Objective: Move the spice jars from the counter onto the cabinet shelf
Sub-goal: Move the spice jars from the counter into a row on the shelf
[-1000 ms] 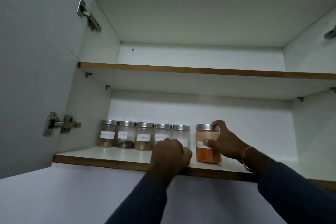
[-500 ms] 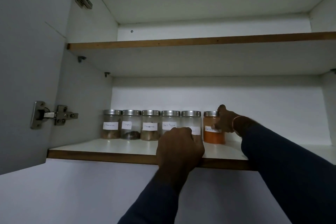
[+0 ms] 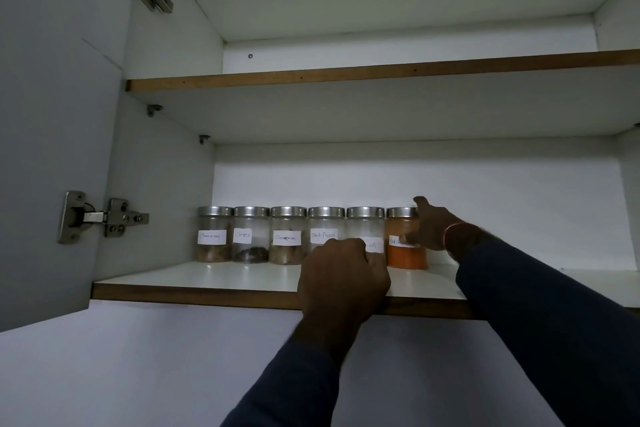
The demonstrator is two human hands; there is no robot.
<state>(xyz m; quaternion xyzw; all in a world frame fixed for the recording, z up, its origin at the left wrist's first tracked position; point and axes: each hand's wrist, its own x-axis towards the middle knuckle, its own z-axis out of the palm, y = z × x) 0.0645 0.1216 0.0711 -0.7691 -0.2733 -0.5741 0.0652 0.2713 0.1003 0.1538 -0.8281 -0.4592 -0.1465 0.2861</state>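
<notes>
Six glass spice jars with steel lids stand in a row at the back of the lower cabinet shelf [image 3: 207, 278]. From the left their labels read Cinnamon [image 3: 213, 236], Cloves [image 3: 251, 235], Cinnamon [image 3: 287, 236], Black Pepper [image 3: 323, 228], a partly hidden one ending "nel" [image 3: 366, 224], and the orange red chilli jar [image 3: 404, 257]. My right hand [image 3: 431, 229] holds the red chilli jar, thumb on its label and a finger up by the lid. My left hand [image 3: 343, 276] is curled over the shelf's front edge and hides the lower parts of two jars.
The cabinet door [image 3: 52, 114] stands open on the left, with hinges [image 3: 102, 217] on its inner side. An upper shelf [image 3: 346, 73] runs above, nothing visible on it. Bare white shelf surface extends to the right of the orange jar.
My right hand slid the orange jar back from near the shelf front into line with the other jars. My left hand stayed on the shelf edge. The view moved closer.
</notes>
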